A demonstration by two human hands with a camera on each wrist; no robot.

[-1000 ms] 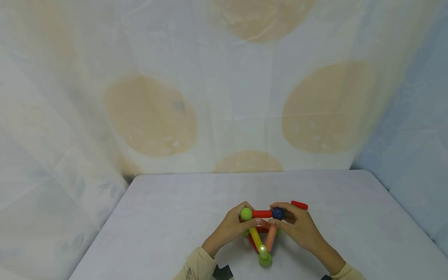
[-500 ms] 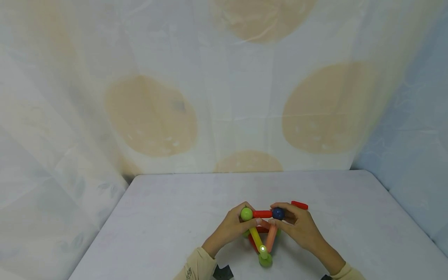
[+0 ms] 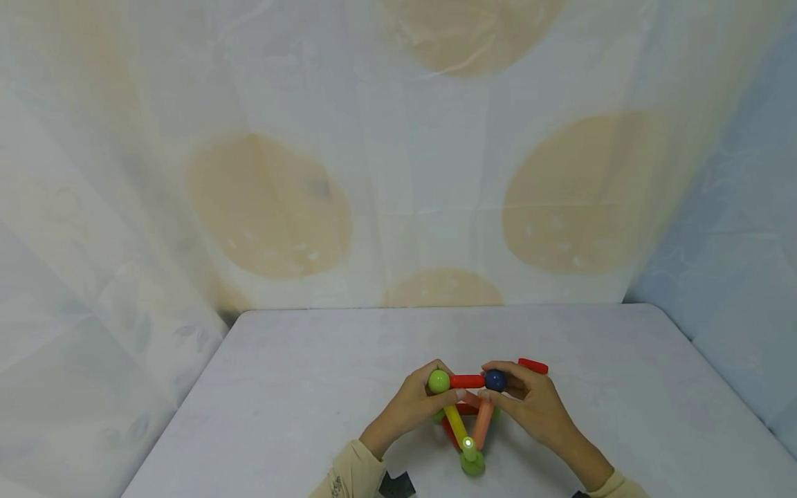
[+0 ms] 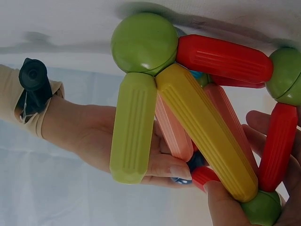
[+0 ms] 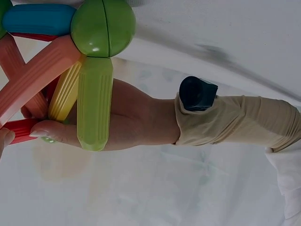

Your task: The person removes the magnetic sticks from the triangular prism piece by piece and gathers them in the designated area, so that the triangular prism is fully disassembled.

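White table near its front edge — a toy frame of sticks and balls: red, yellow, peach rods. Left hand pinches its green ball, right hand its blue ball.

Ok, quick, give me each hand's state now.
Left hand: fingers pinch the green ball.
Right hand: fingers pinch the blue ball.
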